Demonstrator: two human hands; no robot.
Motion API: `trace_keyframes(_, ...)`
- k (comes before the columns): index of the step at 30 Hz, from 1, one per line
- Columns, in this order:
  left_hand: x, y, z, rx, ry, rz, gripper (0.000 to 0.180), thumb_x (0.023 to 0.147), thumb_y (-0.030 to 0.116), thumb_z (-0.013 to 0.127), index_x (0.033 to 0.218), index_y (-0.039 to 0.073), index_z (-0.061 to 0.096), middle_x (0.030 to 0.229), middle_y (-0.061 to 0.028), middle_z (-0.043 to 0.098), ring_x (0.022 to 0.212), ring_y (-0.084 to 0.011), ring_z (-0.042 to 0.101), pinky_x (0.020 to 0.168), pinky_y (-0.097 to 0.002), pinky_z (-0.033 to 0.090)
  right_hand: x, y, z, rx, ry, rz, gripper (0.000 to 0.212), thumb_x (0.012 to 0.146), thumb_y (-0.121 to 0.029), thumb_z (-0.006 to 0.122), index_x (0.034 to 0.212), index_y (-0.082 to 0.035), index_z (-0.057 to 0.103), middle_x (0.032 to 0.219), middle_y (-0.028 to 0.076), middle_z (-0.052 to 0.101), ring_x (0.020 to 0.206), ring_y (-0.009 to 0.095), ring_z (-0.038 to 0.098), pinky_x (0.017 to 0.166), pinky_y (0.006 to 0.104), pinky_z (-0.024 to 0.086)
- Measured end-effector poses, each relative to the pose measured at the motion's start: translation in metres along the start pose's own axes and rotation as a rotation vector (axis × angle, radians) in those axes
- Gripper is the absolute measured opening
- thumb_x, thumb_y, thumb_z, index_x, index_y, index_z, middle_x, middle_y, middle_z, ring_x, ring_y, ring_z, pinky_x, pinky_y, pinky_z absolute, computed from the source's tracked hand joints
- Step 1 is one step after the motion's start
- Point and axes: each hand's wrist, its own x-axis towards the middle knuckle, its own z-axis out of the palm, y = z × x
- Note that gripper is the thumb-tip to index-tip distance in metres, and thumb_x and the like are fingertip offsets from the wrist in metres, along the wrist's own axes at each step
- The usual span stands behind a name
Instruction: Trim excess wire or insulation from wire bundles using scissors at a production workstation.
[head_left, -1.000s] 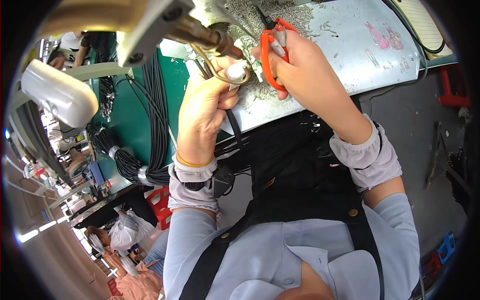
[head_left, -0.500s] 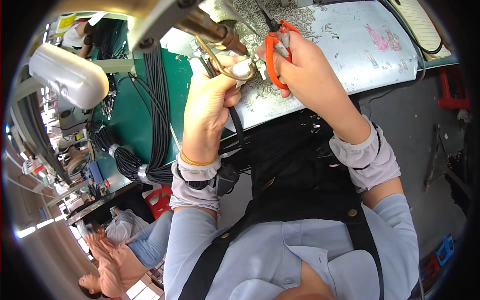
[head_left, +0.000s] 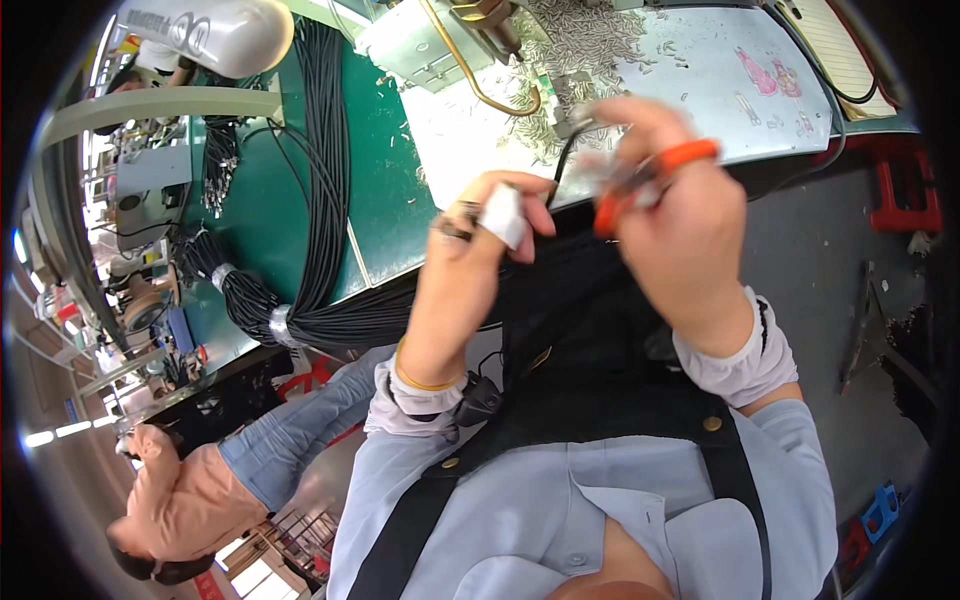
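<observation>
My right hand (head_left: 690, 220), smeared by motion, is closed around orange-handled scissors (head_left: 690, 155). A thin black cable (head_left: 567, 160) runs from beside its fingertips down to my left hand (head_left: 470, 250). The left fingers are curled in at the cable, and a white wrap (head_left: 503, 215) covers part of one finger. Whatever sits at the cable's upper end is too blurred to make out. Both hands are over the near edge of the worktable, below a machine's metal press head (head_left: 490, 25) and a bent brass-coloured rod (head_left: 480, 90).
Many small metal pieces (head_left: 590, 35) lie scattered on the pale work surface (head_left: 700, 100). Long bundles of black cable (head_left: 310, 200) spread over the green mat (head_left: 375, 220) on the left. A lamp-like white cylinder (head_left: 230, 35) hangs at upper left. Another person (head_left: 210, 480) is at lower left.
Both hands have drawn back from the machine toward my body. The left one has come down and right, and the scissors have moved down and right with my right hand.
</observation>
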Motion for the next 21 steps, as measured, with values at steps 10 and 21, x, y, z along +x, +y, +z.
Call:
trace_keyframes(10,-0.013,-0.009,0.002,-0.05,-0.223,-0.076,0.016,0.082,-0.002,0.049,0.095,0.001,0.055,0.09,-0.0053,0.057,0.082,-0.0088,0.052,0.071,-0.0206,0.04,-0.016,0.006,-0.001,0.336,-0.299,-0.155,0.022,0.069,-0.006,0.068,0.089,-0.002,0.059,0.067,0.006,0.057,0.057,0.012,0.056,0.051,0.0208,0.042)
trace_keyframes(21,-0.024,-0.02,0.003,0.487,0.063,0.405,0.021,0.08,-0.003,0.053,0.101,-0.002,0.054,0.081,-0.0082,0.06,0.069,-0.0122,0.058,0.059,-0.0215,0.047,-0.01,-0.003,-0.001,0.946,-0.445,0.462,0.008,0.079,-0.004,0.061,0.083,0.002,0.059,0.068,0.0,0.055,0.058,0.005,0.049,0.049,0.018,0.037)
